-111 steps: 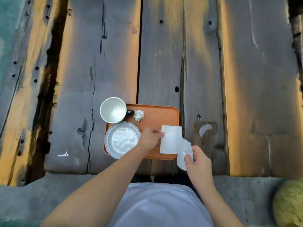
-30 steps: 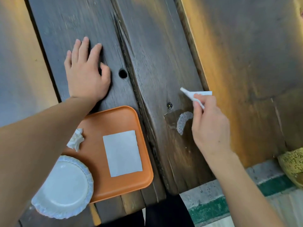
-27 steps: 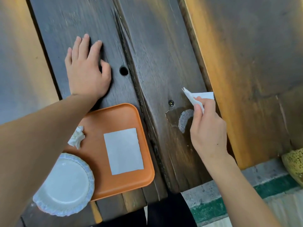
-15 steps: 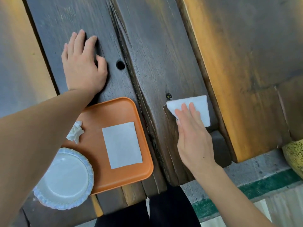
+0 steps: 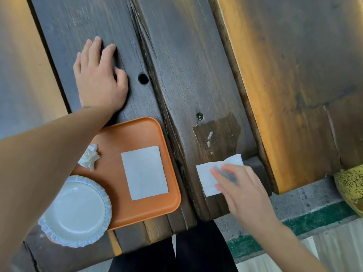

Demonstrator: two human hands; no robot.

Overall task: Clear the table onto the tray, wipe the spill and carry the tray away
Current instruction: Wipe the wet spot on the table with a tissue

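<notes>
Wiping the spill: the napkin has been dragged toward the table's near edge.

The napkin lies flat under the straight fingers of the right hand, which press it to the table just below the spill. Half a second ago it covered the patch; now the patch shows as a dark damp stain with a few pale flecks, so one pass seems done, though motion blur makes it hard to say how dry the wood is. Another stroke is probably needed. The left hand rests open and flat on the table beyond the orange tray, which already holds a second napkin, a crumpled tissue and a plate overhanging its corner.
</notes>
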